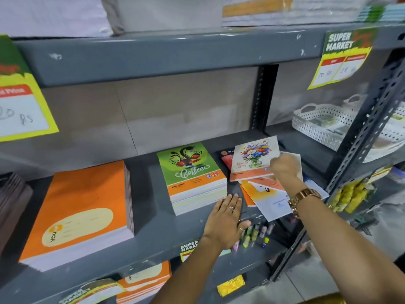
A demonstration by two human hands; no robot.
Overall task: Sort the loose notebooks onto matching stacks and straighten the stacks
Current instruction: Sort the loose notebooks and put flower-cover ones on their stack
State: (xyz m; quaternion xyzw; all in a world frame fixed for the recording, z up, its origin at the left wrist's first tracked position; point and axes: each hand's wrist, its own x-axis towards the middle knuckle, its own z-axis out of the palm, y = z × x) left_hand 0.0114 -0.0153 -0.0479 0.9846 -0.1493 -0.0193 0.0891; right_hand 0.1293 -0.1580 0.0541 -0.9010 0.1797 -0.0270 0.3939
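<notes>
The grey shelf (pixel 153 238) carries two squared stacks: the big orange stack (pixel 83 211) at left, the green Coffee stack (pixel 192 178) mid-shelf, bare shelf between them. Right of those, loose notebooks (pixel 269 194) overlap askew, one overhanging the front edge. The left hand (pixel 225 222) lies flat, fingers together, beside the Coffee stack. The right hand (pixel 285 168) pinches a flower notebook (pixel 252 159), tilted above the pile.

A single head-worn wide-angle view looks forward and slightly down, close to a grey shelf (pixel 153 233) at arm's reach. The upper shelf board crosses at 12 o'clock; forearms enter from 5 o'clock.
</notes>
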